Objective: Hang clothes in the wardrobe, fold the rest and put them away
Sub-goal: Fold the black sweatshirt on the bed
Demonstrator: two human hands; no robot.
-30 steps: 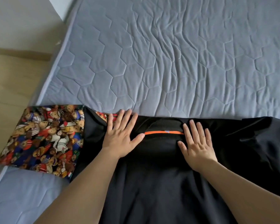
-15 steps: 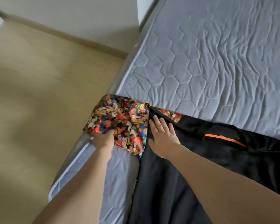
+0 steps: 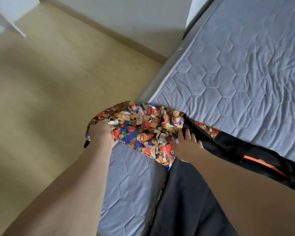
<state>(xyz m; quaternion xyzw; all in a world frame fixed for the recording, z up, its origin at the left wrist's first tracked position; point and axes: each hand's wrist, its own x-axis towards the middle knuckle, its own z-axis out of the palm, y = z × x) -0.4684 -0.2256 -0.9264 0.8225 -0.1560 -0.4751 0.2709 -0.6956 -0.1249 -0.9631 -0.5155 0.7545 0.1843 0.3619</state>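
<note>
A black garment point(image 3: 191, 198) with an orange stripe point(image 3: 264, 167) near its collar lies spread on the grey quilted mattress point(image 3: 237, 68). Its left sleeve point(image 3: 148, 128) is a colourful teddy-bear print and reaches the mattress's left edge. My left hand point(image 3: 100, 132) grips the outer end of that sleeve, lifted off the bed over the edge. My right hand point(image 3: 186, 145) presses flat, fingers straight, where the printed sleeve meets the black body.
Beige floor point(image 3: 49, 82) lies left of the bed, with a grey wall and skirting behind. A white piece of furniture point(image 3: 8, 16) shows at the top left corner. The mattress stretches bare to the upper right.
Both hands left the collar and moved left. My left hand took hold of the printed sleeve's end and lifted it; my right hand settled flat at the sleeve seam. The view swung left.
</note>
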